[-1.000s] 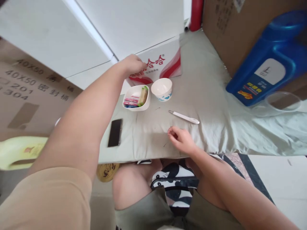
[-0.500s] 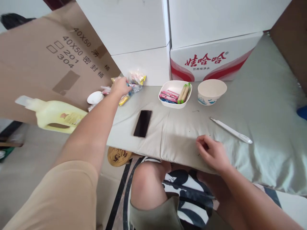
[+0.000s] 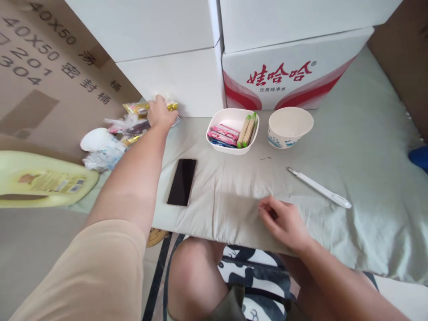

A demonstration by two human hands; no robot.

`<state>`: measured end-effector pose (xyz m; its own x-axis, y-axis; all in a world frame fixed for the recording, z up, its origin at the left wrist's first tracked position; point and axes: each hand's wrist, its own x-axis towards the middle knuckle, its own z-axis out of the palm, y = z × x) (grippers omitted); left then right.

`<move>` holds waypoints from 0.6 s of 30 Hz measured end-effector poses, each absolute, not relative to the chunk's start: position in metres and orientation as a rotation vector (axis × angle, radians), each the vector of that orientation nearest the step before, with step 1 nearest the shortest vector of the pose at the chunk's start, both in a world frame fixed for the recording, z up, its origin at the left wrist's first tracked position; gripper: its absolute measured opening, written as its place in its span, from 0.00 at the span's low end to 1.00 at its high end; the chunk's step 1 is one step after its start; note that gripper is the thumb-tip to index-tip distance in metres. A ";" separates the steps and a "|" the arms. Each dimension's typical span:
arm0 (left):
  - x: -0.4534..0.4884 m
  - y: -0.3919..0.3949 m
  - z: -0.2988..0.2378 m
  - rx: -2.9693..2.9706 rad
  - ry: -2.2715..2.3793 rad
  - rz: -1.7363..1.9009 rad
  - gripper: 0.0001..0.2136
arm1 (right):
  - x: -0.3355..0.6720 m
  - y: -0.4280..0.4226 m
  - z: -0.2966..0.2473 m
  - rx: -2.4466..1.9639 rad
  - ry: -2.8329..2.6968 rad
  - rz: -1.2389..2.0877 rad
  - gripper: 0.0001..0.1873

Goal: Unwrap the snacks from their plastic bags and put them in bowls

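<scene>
Where the fingers (image 3: 154, 102) of the left hand (image 3: 161, 115) curl over the snack packets (image 3: 133, 108), whether they grip cannot be told; the packets are a crinkly heap of gold and clear wrappers at the upper left of the frame, against a white box (image 3: 174, 82). Lower right of centre, the right hand (image 3: 284, 222) rests on the cloth-covered worktop (image 3: 334, 147), fingers curled closed, holding nothing seen.

Soft daylight falls on the pale grey-green cloth-covered counter (image 3: 334, 147). White cartons (image 3: 160, 31) stand stacked at 12 o'clock. A brown cardboard box (image 3: 43, 89) stands at 10 o'clock, with grey floor (image 3: 33, 240) at 8 o'clock.
</scene>
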<state>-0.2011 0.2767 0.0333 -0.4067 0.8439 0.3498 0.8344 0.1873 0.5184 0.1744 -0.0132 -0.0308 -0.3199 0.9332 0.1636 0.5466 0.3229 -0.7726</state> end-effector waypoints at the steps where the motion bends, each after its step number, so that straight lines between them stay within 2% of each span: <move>1: -0.200 0.271 0.038 1.713 2.457 1.008 0.21 | 0.174 -0.014 -0.031 -1.295 -1.976 0.819 0.06; 5: -0.192 0.240 0.068 1.809 2.435 1.041 0.15 | 0.176 -0.020 -0.030 -1.272 -1.937 0.825 0.06; 10: -0.156 0.160 0.094 2.081 2.231 1.130 0.15 | 0.188 -0.033 -0.027 -1.259 -1.876 0.867 0.05; 14: -0.091 0.069 0.062 2.421 1.587 1.062 0.23 | 0.207 -0.036 -0.031 -1.378 -1.729 0.810 0.06; 18: -0.021 0.014 0.002 2.430 1.113 0.745 0.18 | 0.232 -0.032 -0.041 -1.445 -1.562 0.682 0.21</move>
